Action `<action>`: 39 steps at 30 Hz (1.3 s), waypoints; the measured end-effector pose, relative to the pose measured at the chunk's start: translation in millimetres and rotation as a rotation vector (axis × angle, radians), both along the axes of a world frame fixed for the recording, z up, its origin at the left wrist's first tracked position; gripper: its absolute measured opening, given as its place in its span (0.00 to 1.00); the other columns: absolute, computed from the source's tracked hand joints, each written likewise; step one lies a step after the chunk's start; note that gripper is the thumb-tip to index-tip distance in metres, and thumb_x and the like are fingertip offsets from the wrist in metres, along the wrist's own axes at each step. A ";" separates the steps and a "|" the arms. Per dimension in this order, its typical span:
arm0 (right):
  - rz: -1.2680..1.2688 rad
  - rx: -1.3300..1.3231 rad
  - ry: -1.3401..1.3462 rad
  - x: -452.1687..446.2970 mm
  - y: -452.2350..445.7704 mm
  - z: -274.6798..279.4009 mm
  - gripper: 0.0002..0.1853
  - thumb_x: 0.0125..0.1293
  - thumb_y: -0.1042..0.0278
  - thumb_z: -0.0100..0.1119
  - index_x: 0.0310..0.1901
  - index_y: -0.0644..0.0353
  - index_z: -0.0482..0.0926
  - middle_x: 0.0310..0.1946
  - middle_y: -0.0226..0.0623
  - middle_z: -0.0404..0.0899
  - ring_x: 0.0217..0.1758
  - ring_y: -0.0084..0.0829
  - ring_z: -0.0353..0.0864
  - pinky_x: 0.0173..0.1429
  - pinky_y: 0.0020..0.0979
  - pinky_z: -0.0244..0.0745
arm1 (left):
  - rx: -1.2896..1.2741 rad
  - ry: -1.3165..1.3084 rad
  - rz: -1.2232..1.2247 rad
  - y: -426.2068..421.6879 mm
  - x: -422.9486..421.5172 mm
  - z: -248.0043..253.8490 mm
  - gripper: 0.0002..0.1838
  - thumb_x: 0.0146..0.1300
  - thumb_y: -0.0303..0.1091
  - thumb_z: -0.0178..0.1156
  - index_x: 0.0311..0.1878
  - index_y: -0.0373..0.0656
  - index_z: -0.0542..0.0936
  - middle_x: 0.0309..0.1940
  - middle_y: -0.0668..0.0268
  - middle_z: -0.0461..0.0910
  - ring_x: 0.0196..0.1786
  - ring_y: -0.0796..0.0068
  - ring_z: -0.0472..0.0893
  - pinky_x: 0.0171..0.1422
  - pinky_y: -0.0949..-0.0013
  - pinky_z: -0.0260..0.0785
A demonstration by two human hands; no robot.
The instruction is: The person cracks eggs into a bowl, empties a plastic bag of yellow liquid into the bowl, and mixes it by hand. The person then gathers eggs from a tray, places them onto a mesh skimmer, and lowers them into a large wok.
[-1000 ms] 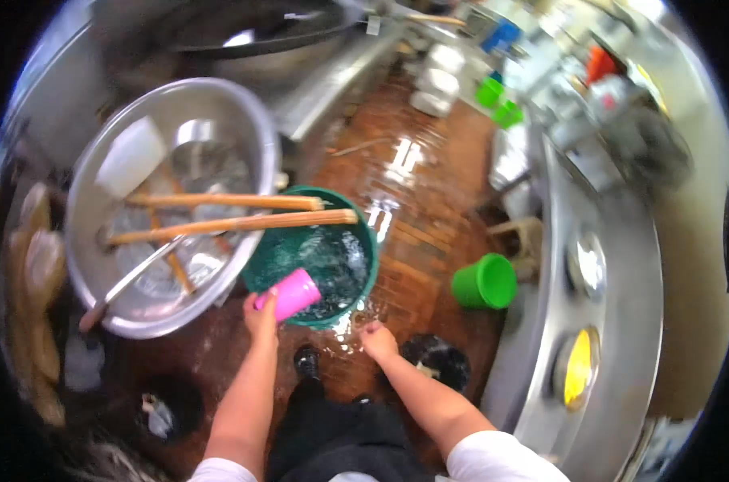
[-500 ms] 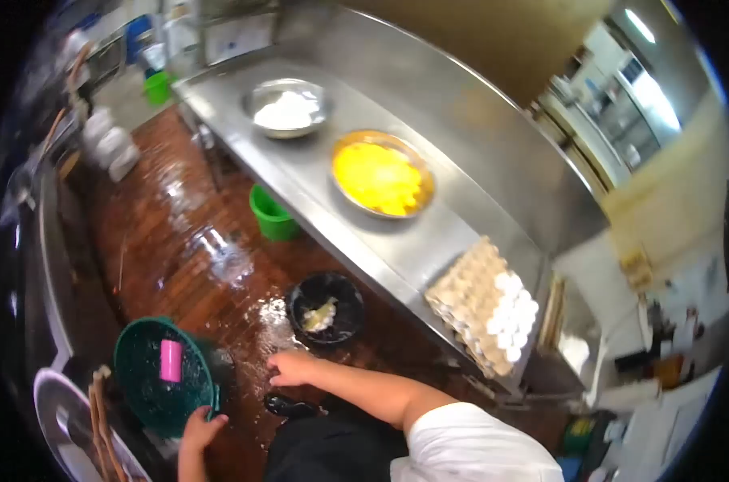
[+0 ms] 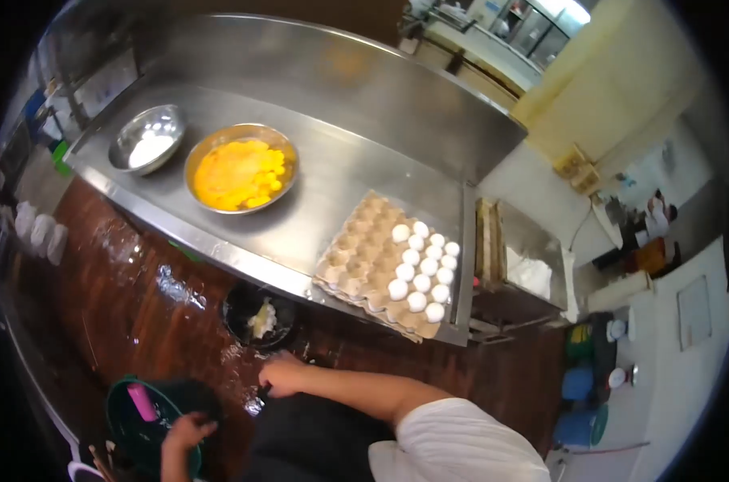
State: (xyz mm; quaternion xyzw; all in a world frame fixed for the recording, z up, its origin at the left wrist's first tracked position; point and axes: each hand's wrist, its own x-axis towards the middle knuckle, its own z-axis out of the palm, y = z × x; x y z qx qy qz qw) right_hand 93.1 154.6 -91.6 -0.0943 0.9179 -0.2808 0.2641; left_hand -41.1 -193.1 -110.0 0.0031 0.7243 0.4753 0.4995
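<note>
Bucket (image 3: 117,426), green, on the floor at the person's left; pink cup (image 3: 142,402) tilted inside it. Whether the cup floats or leans, I cannot tell from where I stand. Hands well apart from each other. Left hand (image 3: 187,432) at the bucket's rim, blurred; cannot tell if it grips or merely hovers. Risk: a poor hold or a knock on the rim could tip the bucket, slop out any water and send the cup rolling. Right hand (image 3: 282,374) low before the body, fingers seemingly curled; no held thing visible, but the palm is hidden, so cannot tell. Floor (image 3: 123,321) shiny, evidently wet: a hurried turn could cost the person their footing. Basin (image 3: 234,309), black, just beyond the right hand, pale matter (image 3: 262,320) in it; a stray foot could upset it. Trays (image 3: 356,249) stacked at the front edge of the bench (image 3: 324,153), eggs (image 3: 421,282) all toward one end, so load uneven. A brush from the sleeve (image 3: 461,438) could shift the stack and drop eggs. Farther back, yellow-filled bowl (image 3: 256,131), uncovered: splashes could foul it. Small bowl (image 3: 163,120) beyond, also uncovered; same hazard, judged less likely.
</note>
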 end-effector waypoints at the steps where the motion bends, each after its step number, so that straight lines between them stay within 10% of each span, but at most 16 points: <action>1: -0.387 -0.233 -0.148 19.4 -3.2 -4.4 0.22 0.54 0.55 0.65 0.51 0.53 0.82 0.47 0.44 0.83 0.53 0.43 0.82 0.55 0.43 0.76 | -0.107 0.038 -0.103 19.4 12.8 3.9 0.35 0.61 0.44 0.67 0.68 0.38 0.69 0.51 0.55 0.82 0.51 0.62 0.81 0.57 0.63 0.73; 2: -0.426 -0.191 -0.132 34.9 1.7 2.0 0.23 0.56 0.54 0.65 0.52 0.54 0.81 0.48 0.44 0.83 0.53 0.42 0.82 0.56 0.43 0.76 | 0.010 -0.151 0.136 48.3 15.4 37.1 0.36 0.60 0.42 0.68 0.68 0.35 0.68 0.53 0.56 0.80 0.54 0.63 0.80 0.59 0.63 0.73; 4: -0.490 -0.086 -0.107 63.0 26.0 30.5 0.24 0.59 0.51 0.65 0.53 0.56 0.80 0.50 0.44 0.82 0.54 0.41 0.82 0.57 0.42 0.76 | -0.027 0.482 -0.249 62.2 6.0 -11.6 0.34 0.61 0.42 0.68 0.67 0.36 0.70 0.53 0.56 0.80 0.53 0.65 0.80 0.59 0.62 0.73; 8: -0.649 -1.000 -0.179 111.3 68.5 131.3 0.30 0.66 0.47 0.60 0.60 0.63 0.75 0.54 0.48 0.80 0.58 0.38 0.80 0.62 0.36 0.75 | 0.402 -0.301 -0.402 151.7 -14.1 83.1 0.31 0.62 0.39 0.68 0.65 0.35 0.71 0.54 0.54 0.81 0.55 0.66 0.81 0.59 0.61 0.73; 10: -0.785 -0.650 -0.271 160.3 73.8 110.8 0.29 0.66 0.47 0.60 0.60 0.61 0.75 0.53 0.46 0.81 0.56 0.38 0.81 0.60 0.37 0.75 | 0.326 -0.469 -0.196 185.9 -22.3 118.0 0.35 0.58 0.39 0.70 0.65 0.32 0.69 0.55 0.52 0.80 0.58 0.64 0.79 0.62 0.64 0.72; 11: -0.847 -0.486 -0.314 189.2 67.3 85.6 0.29 0.66 0.47 0.60 0.60 0.60 0.75 0.53 0.46 0.82 0.56 0.38 0.81 0.59 0.38 0.76 | -0.002 0.039 -0.447 201.5 -15.6 103.3 0.32 0.58 0.39 0.70 0.62 0.33 0.73 0.53 0.52 0.81 0.57 0.63 0.80 0.59 0.64 0.73; 14: -0.932 -0.052 -0.402 267.5 82.0 30.7 0.26 0.65 0.46 0.61 0.58 0.55 0.78 0.51 0.43 0.83 0.54 0.39 0.82 0.57 0.39 0.76 | 0.142 0.949 -0.932 234.7 -3.4 127.6 0.25 0.58 0.40 0.70 0.55 0.35 0.79 0.49 0.53 0.82 0.51 0.62 0.83 0.55 0.63 0.74; 17: -1.300 -0.090 -0.348 327.8 119.8 49.3 0.20 0.62 0.47 0.63 0.48 0.51 0.85 0.50 0.37 0.84 0.53 0.42 0.82 0.57 0.40 0.76 | 0.262 0.783 -0.573 292.9 33.5 141.7 0.19 0.53 0.36 0.72 0.48 0.39 0.83 0.45 0.54 0.82 0.48 0.57 0.82 0.55 0.61 0.74; 18: -1.186 0.404 -0.272 320.1 127.8 86.5 0.20 0.59 0.49 0.65 0.48 0.50 0.85 0.51 0.38 0.83 0.56 0.44 0.80 0.61 0.43 0.72 | 0.298 0.830 -0.561 316.8 42.7 151.8 0.19 0.52 0.36 0.73 0.47 0.40 0.83 0.44 0.55 0.83 0.48 0.56 0.82 0.55 0.60 0.74; 20: -1.312 0.587 -0.161 324.3 155.8 104.5 0.22 0.58 0.49 0.65 0.51 0.50 0.83 0.58 0.41 0.78 0.69 0.44 0.67 0.72 0.52 0.56 | 0.501 1.101 -0.666 365.7 66.6 156.8 0.19 0.48 0.31 0.75 0.45 0.39 0.83 0.41 0.55 0.81 0.45 0.56 0.81 0.51 0.62 0.73; 25: -1.307 0.386 0.448 291.1 191.5 152.9 0.18 0.55 0.61 0.69 0.48 0.55 0.82 0.47 0.41 0.80 0.47 0.44 0.80 0.52 0.43 0.74 | 0.612 1.295 -1.003 458.6 113.1 187.2 0.25 0.46 0.32 0.73 0.52 0.43 0.81 0.47 0.59 0.81 0.48 0.56 0.79 0.53 0.58 0.72; 34: -1.217 0.312 0.435 234.4 198.8 166.4 0.26 0.50 0.59 0.74 0.52 0.53 0.80 0.43 0.41 0.77 0.46 0.45 0.79 0.49 0.41 0.76 | 0.438 1.273 -1.299 508.9 116.3 182.1 0.26 0.46 0.33 0.73 0.51 0.44 0.79 0.45 0.59 0.79 0.50 0.54 0.78 0.58 0.56 0.69; 37: -1.227 0.304 0.395 229.5 199.9 167.7 0.24 0.49 0.59 0.74 0.48 0.55 0.80 0.43 0.41 0.77 0.47 0.45 0.79 0.50 0.42 0.76 | 0.537 1.119 -1.235 510.7 106.7 182.8 0.24 0.47 0.30 0.72 0.49 0.44 0.78 0.45 0.60 0.79 0.49 0.57 0.79 0.55 0.58 0.71; 39: -1.267 0.287 0.428 227.9 200.3 164.9 0.22 0.48 0.60 0.75 0.46 0.55 0.79 0.43 0.41 0.77 0.46 0.45 0.79 0.49 0.41 0.76 | 0.584 0.580 -0.830 493.4 105.3 165.0 0.24 0.46 0.26 0.70 0.49 0.44 0.76 0.45 0.60 0.78 0.47 0.60 0.80 0.53 0.61 0.73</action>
